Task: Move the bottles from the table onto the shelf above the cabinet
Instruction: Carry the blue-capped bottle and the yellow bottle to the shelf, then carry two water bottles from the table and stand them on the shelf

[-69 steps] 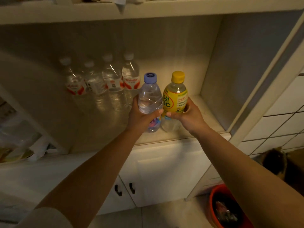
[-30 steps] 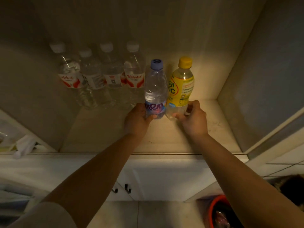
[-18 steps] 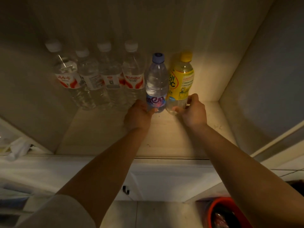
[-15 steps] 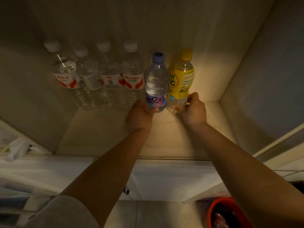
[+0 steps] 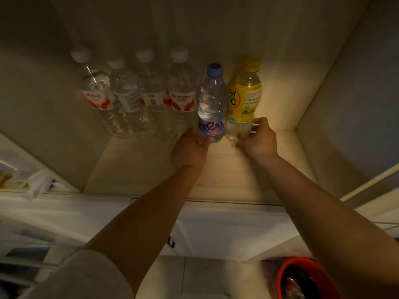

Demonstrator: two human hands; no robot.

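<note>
Four clear white-capped bottles (image 5: 138, 98) are standing at the shelf (image 5: 133, 167) rear. My left hand (image 5: 189, 147) is gripping the blue-capped bottle (image 5: 211, 104) base, its thumb curled round it. My right hand (image 5: 260, 139) is pinching the yellow bottle (image 5: 244, 100) base. Both bottles are standing upright, side by side on the shelf.

Reads "men" in purple on the blue band of the blue-capped bottle (image 5: 211, 104). Shows big letters ending in "C" on the yellow-labelled bottle (image 5: 244, 100) near the shelf's right back corner. Carries red "Wahaha" on the nearest white-capped bottle (image 5: 181, 93).
</note>
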